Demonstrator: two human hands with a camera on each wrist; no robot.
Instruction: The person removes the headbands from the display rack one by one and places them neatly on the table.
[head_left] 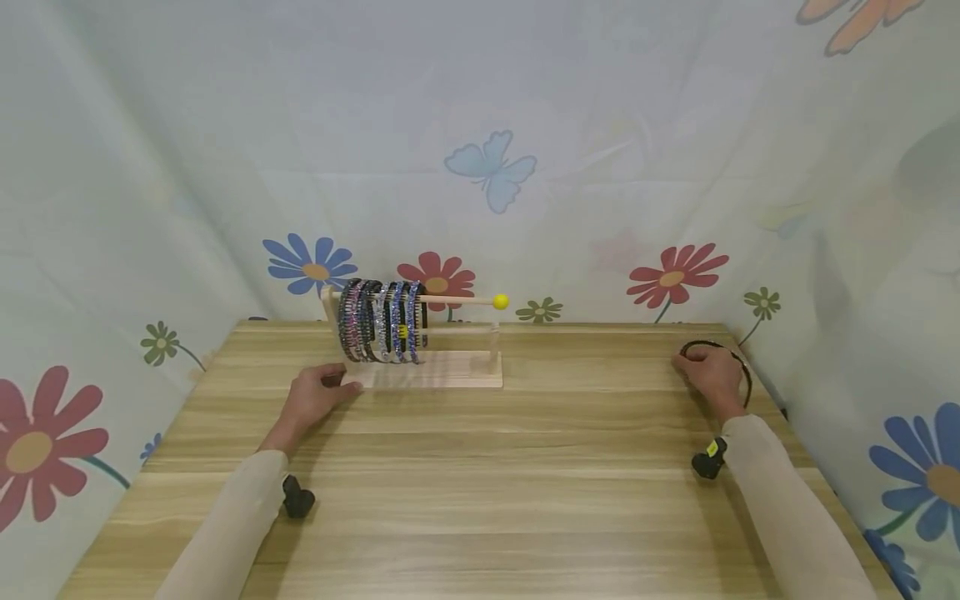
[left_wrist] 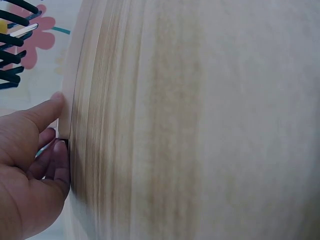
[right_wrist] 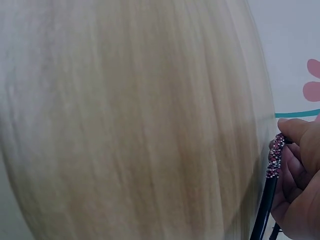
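A wooden headband stand carries several glittery headbands on its rods, bunched toward the left end. My left hand grips the left end of the stand's base, thumb along the front edge. In the left wrist view the fingers of this hand curl at the base's corner. Far to the right, my right hand pinches a dark headband low over the table. The right wrist view shows this headband with pink, white and dark beading at the fingertips and a smooth black stretch below.
A yellow ball caps the stand's upper rod, whose right part is bare. The wood-grain table runs back to a flower-printed cloth. Small black cameras hang at the left and right wrists.
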